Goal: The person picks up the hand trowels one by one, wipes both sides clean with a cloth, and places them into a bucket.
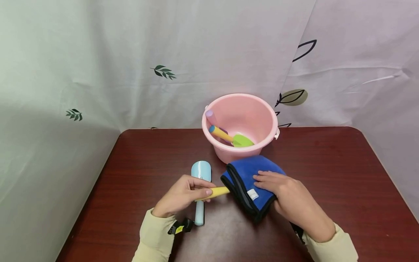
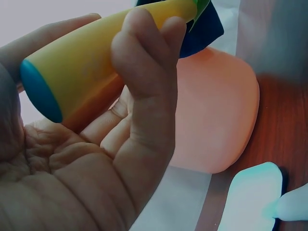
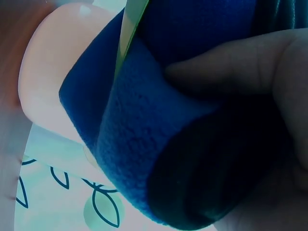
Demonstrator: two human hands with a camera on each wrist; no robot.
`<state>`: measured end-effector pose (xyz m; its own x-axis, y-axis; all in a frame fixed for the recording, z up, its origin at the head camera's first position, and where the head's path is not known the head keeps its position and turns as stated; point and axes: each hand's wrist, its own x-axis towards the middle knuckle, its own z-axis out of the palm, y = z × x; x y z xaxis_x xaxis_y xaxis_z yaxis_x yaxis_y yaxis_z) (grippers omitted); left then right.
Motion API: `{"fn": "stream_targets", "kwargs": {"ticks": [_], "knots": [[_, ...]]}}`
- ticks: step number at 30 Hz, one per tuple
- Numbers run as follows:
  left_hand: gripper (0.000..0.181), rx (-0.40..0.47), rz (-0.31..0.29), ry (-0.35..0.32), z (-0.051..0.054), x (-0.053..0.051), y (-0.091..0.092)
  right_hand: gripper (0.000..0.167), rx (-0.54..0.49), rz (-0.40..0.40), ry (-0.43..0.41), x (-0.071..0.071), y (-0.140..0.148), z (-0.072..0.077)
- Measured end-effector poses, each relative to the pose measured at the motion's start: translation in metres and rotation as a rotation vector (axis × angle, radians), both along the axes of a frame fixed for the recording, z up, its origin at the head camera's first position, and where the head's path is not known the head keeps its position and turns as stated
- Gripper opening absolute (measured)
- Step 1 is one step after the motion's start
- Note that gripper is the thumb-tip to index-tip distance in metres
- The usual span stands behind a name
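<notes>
My left hand (image 1: 183, 194) grips the yellow handle (image 2: 86, 53) of a toy sand tool, blue at its butt end. A green edge (image 3: 127, 33) of its head shows between folds of a blue cloth (image 1: 265, 165); the rest of the head is hidden. With fingers on top and thumb below, my right hand (image 1: 292, 194) holds this black-edged cloth around the head. Beneath the left hand, a light blue toy scoop (image 1: 201, 169) lies on the table.
Just behind the cloth stands a pink bucket (image 1: 226, 154). A green toy shovel (image 1: 243, 140) with a yellow handle and a purple-handled tool (image 1: 211, 118) lean inside it. The dark red table (image 1: 147, 156) meets a pale patterned curtain (image 1: 183, 98) at the back.
</notes>
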<state>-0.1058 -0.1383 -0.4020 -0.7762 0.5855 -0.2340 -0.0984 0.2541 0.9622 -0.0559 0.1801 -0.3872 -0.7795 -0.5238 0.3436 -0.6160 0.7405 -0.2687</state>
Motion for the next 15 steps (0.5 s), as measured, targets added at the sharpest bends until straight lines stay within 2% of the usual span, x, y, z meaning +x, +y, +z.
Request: {"fn": "stream_targets", "kwargs": {"ticks": [3,9,15], "knots": [[0.026,-0.009,0.001,0.009,0.0,-0.001,-0.002,0.055,0.005,-0.024,0.003,0.0,0.001,0.001],[0.026,-0.015,0.027,-0.017,0.004,-0.001,-0.005,0.055,0.009,-0.086,-0.017,0.0,0.003,0.004],[0.027,-0.027,0.023,0.001,0.004,-0.004,-0.011,0.056,-0.027,-0.163,0.01,0.001,0.008,0.004]]}}
